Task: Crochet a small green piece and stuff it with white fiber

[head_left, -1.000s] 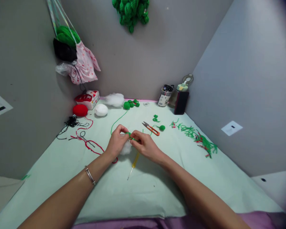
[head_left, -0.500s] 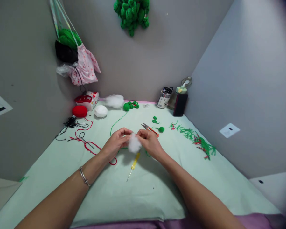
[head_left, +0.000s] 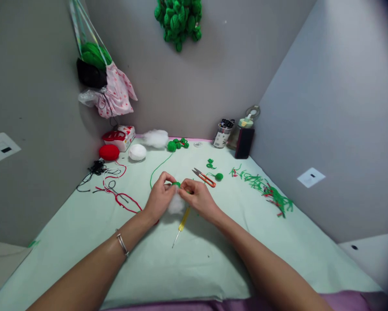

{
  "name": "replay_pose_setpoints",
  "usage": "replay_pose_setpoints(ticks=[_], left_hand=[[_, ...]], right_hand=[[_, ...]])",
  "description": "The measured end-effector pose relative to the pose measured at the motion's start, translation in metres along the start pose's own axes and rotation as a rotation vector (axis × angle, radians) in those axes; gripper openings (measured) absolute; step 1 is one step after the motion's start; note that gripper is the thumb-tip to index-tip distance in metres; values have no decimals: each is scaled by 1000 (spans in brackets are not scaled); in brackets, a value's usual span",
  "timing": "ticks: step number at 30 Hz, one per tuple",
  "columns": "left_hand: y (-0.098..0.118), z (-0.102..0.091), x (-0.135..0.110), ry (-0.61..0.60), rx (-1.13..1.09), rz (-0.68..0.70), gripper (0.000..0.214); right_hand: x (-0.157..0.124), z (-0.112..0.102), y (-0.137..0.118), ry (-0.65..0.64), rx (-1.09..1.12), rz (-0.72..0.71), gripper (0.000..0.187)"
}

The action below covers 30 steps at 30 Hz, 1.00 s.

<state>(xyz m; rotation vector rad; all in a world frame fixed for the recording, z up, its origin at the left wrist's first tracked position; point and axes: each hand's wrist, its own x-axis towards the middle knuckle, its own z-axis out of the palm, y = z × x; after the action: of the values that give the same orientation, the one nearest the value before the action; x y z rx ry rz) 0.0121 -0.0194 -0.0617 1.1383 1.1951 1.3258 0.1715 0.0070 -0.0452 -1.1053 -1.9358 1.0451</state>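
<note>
Both my hands meet over the middle of the mat with their fingers pinched. My left hand (head_left: 159, 198) is closed on a small green crochet piece (head_left: 176, 184), mostly hidden by the fingers. A tuft of white stuffing (head_left: 176, 204) hangs just below it, between the hands. My right hand (head_left: 200, 198) pinches the top of the stuffing against the green piece. Right below lies a crochet hook (head_left: 183, 219) with a yellow handle, its metal tip towards me. Orange-handled thread snips (head_left: 205, 177) rest just beyond my right hand.
Red yarn (head_left: 108, 152), white yarn (head_left: 137, 152) and black yarn (head_left: 96, 167) lie at the left. More stuffing (head_left: 156, 138) and green crochet pieces (head_left: 181, 143) sit at the back. Green yarn scraps (head_left: 268, 190) spread at the right. A phone (head_left: 244, 143) leans near a pen cup (head_left: 222, 136).
The white stuffing has shifted slightly left and down between my hands. The green crochet piece now shows at my fingertips. My left wrist has moved a little to the right.
</note>
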Motion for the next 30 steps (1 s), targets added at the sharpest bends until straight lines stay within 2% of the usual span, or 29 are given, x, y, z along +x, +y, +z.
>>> replay_pose_setpoints(ticks=[5, 9, 11, 15, 18, 21, 23, 25, 30], left_hand=[[13, -5, -1, -96, -71, 4, 24], [16, -8, 1, -177, -85, -24, 41], [14, -9, 2, -178, -83, -28, 43], [7, -9, 5, -116, -41, 0, 35], [2, -6, 7, -32, 26, 69, 23], [-1, -1, 5, 76, 67, 164, 17], [1, 2, 1, 106, 66, 201, 15], [5, 3, -3, 81, 49, 205, 18], [17, 1, -8, -84, -18, 112, 26]], right_hand=[[7, -5, 13, 71, 24, 58, 27], [8, -10, 12, 61, 41, 49, 32], [6, -12, 7, 40, 35, 19, 30], [-2, -10, -7, -5, -1, -53, 19], [-7, -4, -12, -21, -18, -75, 16], [-5, 2, -11, -10, -2, -61, 19], [-1, 4, -7, 16, 18, -32, 26], [3, 5, -2, 52, 27, -5, 29], [7, -2, 6, 130, 8, 14, 28]])
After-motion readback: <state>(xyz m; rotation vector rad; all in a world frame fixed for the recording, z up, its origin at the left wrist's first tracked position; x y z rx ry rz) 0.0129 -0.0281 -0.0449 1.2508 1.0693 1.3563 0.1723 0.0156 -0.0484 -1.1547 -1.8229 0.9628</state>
